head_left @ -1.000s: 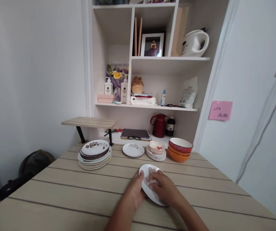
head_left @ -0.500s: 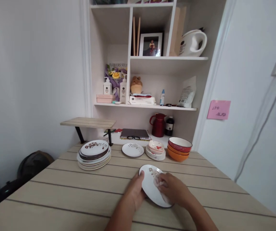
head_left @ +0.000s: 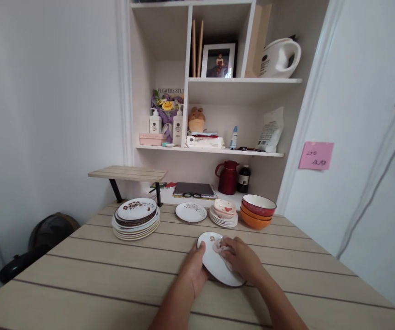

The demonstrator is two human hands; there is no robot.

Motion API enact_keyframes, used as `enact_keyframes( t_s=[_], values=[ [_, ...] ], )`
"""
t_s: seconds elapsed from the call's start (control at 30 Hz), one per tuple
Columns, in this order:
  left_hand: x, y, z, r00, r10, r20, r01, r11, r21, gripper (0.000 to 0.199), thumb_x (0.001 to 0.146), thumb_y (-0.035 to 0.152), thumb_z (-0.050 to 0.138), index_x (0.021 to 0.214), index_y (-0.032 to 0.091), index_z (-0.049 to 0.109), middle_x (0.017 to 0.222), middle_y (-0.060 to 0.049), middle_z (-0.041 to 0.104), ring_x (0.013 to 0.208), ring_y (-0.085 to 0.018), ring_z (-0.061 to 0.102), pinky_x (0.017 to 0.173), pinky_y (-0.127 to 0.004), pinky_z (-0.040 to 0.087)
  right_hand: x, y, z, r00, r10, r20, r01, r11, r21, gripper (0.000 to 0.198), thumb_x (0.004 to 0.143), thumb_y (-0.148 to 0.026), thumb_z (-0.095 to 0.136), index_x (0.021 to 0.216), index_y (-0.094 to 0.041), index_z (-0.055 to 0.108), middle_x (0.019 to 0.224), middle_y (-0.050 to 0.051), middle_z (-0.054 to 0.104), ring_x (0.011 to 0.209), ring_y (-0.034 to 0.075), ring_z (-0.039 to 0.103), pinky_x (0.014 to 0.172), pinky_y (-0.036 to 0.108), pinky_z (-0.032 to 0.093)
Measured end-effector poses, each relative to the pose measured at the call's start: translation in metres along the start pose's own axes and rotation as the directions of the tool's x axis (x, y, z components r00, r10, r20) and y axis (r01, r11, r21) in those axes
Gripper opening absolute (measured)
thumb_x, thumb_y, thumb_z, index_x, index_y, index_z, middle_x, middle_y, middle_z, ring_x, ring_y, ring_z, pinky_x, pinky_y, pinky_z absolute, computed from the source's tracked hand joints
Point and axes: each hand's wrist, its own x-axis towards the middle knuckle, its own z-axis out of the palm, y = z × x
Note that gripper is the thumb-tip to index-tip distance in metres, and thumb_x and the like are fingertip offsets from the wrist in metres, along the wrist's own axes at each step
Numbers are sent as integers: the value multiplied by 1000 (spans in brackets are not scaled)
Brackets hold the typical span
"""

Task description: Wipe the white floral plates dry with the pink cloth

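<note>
A white plate (head_left: 214,261) with a dark rim and a brown flower print is tilted above the front of the table. My left hand (head_left: 197,266) grips its left edge, thumb on the upper face and fingers underneath. My right hand (head_left: 241,257) is closed on a crumpled whitish tissue or cloth (head_left: 219,246), pressed against the plate's face over the print. Its fingers hide part of the pattern. Beyond the hands, a similar plate (head_left: 191,212) lies flat on the table.
A tall stack of plates (head_left: 136,220) stands at the left, by a small raised shelf (head_left: 128,173). Small dishes (head_left: 224,215) and stacked bowls (head_left: 257,211) stand at the back right. Behind them are a closed laptop (head_left: 193,189), a red jug (head_left: 228,178) and a dark bottle (head_left: 243,178).
My right hand, with the tissue or cloth, has slid up and slightly left across the plate. The plate has shifted slightly up in view; my left hand still holds it.
</note>
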Motion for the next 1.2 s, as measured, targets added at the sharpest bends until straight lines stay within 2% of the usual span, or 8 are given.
enact_keyframes(
  t_s=[0.1, 0.2, 0.33, 0.53, 0.73, 0.83, 1.0, 1.2],
  values=[
    [0, -1, 1, 1000, -7, 2, 7, 1000, 1, 40, 88, 37, 56, 122, 17, 52, 103, -13, 71, 87, -23, 68, 81, -36, 50, -14, 5, -13, 996, -39, 86, 43, 998, -41, 17, 76, -24, 53, 89, -22, 64, 93, 6, 62, 84, 20, 58, 71, 29, 36],
    [-1, -2, 2, 1000, 3, 15, -3, 1000, -8, 37, 88, 36, 57, 118, 16, 55, 100, -13, 72, 88, -23, 68, 81, -35, 50, -25, -5, -16, 973, -163, 161, 159, 987, 39, 15, 70, -20, 55, 82, -22, 64, 92, 4, 64, 84, 20, 57, 74, 29, 37],
    [-1, -1, 2, 1000, 14, 21, -14, 1000, -19, 37, 86, 37, 59, 115, 14, 58, 99, -14, 71, 87, -23, 68, 79, -34, 50, -23, -26, -2, 946, -301, 123, 275, 942, 190, 17, 71, -21, 56, 86, -23, 65, 95, 4, 62, 91, 20, 56, 80, 29, 39],
    [0, 0, 3, 1000, 13, -5, -13, 1000, -1, 37, 89, 37, 54, 120, 16, 55, 95, -12, 72, 85, -22, 68, 78, -34, 50, 1, -27, 16, 987, -157, -20, 158, 978, 136, 23, 82, -27, 51, 99, -24, 66, 101, 6, 57, 91, 19, 58, 78, 28, 40],
    [-3, 0, 3, 1000, 14, -15, -13, 1000, 27, 39, 88, 41, 56, 119, 17, 55, 96, -12, 72, 84, -22, 68, 78, -35, 50, -4, 1, -4, 999, 12, 36, -10, 997, -73, 22, 81, -30, 52, 96, -22, 65, 97, 7, 61, 84, 19, 59, 71, 28, 37],
    [-5, 0, 3, 1000, 10, 3, -10, 1000, 28, 41, 85, 43, 60, 117, 17, 57, 99, -12, 72, 85, -23, 68, 78, -35, 50, -16, 3, -12, 993, -42, 113, 51, 996, -77, 17, 75, -28, 57, 89, -22, 64, 94, 6, 63, 85, 20, 58, 72, 29, 37],
    [-4, 0, 2, 999, 24, 35, -25, 999, 20, 42, 82, 41, 64, 116, 17, 59, 100, -12, 71, 84, -23, 67, 77, -33, 50, -22, -19, -1, 959, -249, 137, 235, 965, 113, 20, 72, -22, 59, 91, -24, 64, 101, 4, 61, 92, 20, 57, 80, 29, 39],
    [-1, 0, 2, 999, 39, 34, -40, 999, 36, 43, 82, 42, 64, 117, 17, 59, 97, -11, 72, 80, -22, 68, 73, -32, 50, 2, -28, 20, 983, -182, -29, 185, 967, 176, 24, 79, -25, 55, 99, -25, 66, 98, 5, 56, 92, 19, 57, 80, 29, 42]
  ],
)
